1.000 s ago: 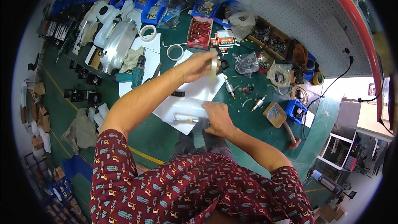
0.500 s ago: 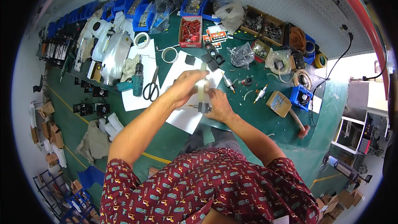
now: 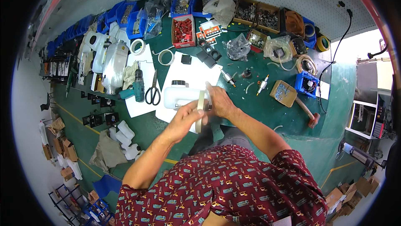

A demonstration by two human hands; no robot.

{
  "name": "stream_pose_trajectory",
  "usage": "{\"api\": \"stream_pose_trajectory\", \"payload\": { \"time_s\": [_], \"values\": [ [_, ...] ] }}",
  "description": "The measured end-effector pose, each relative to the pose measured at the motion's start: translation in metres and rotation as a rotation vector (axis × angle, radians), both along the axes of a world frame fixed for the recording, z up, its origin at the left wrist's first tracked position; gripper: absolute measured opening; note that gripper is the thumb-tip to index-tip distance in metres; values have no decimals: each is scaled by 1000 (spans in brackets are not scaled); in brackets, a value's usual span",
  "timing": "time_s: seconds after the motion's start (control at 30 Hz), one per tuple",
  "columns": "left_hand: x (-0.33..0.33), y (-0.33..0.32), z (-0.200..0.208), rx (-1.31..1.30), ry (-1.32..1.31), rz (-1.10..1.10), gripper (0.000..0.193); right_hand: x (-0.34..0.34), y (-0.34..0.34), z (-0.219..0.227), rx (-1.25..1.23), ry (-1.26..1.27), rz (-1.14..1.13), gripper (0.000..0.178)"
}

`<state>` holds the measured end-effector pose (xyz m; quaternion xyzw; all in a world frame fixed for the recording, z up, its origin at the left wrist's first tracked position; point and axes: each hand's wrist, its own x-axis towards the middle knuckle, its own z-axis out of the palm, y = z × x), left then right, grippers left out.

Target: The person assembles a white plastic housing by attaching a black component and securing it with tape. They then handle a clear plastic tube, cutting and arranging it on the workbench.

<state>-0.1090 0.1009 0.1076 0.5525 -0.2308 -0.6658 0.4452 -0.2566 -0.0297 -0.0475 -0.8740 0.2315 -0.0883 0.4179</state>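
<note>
Over the near edge of the bench, both hands are together around a cream roll of tape, seen edge-on. My left hand is closed on its lower left side. On the other side, my right hand has its fingers bent around a small dark fitting, mostly hidden by the fingers and the roll. Just beyond my left hand, a white plastic jug with a black cap lies on white paper.
Left of the paper are scissors, a teal power drill and a large translucent bottle. Blue bins and a box of red parts line the back. At right are a cardboard tray and a hammer.
My left hand has come down and nearer me, gripping the roll lower, and the white jug behind it now shows. The dark fitting is more covered. The whole view has shifted slightly.
</note>
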Motion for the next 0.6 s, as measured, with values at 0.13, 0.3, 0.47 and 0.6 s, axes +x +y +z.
{"api": "stream_pose_trajectory", "payload": {
  "time_s": [0.13,0.3,0.47,0.6],
  "values": [
    [-23,28,-1,41,18,7,51,1,-4,-4,-64,4,57,111],
    [-45,84,-38,63,17,-13,50,1,-3,-10,-118,-99,59,95],
    [-61,131,-100,162,-41,-12,46,0,0,-15,-145,-43,69,95],
    [-68,136,-141,171,-65,127,30,0,0,-12,-130,-18,81,97]
  ]
}}
